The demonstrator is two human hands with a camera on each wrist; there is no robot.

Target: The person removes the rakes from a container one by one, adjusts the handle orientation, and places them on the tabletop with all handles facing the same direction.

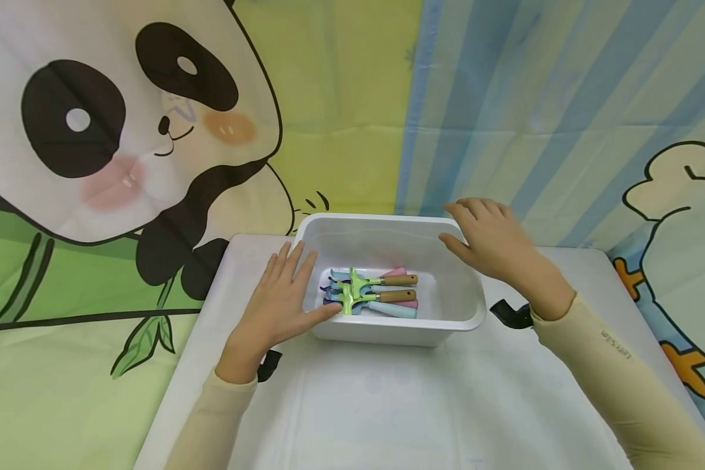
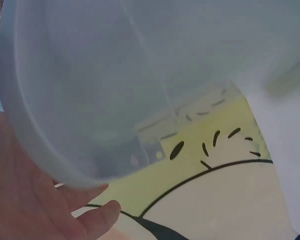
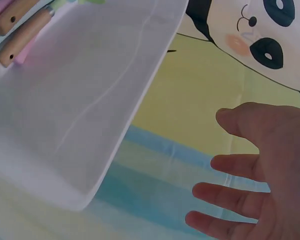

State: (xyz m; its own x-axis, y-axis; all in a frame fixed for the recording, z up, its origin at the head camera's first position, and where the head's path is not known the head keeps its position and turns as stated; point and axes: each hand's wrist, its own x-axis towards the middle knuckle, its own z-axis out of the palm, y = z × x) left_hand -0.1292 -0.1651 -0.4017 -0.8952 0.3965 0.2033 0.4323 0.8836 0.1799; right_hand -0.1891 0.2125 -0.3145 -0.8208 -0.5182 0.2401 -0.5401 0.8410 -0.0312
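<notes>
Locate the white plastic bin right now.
In the head view the white plastic bin sits mid-table on the white table, between the left hand at its left wall and the right hand by its far right corner.

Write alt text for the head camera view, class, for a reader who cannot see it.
A person's left hand rests flat against a white plastic tub on a white table; the right hand hovers open over its far corner. Colourful utensils lie inside.

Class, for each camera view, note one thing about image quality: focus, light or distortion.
Head view: even, soft light, sharp on the white plastic bin and both hands. Left wrist view: the bin's wall fills the frame, milky and out of focus. Right wrist view: the right hand is blurred, the bin tilted by the angle.
</notes>
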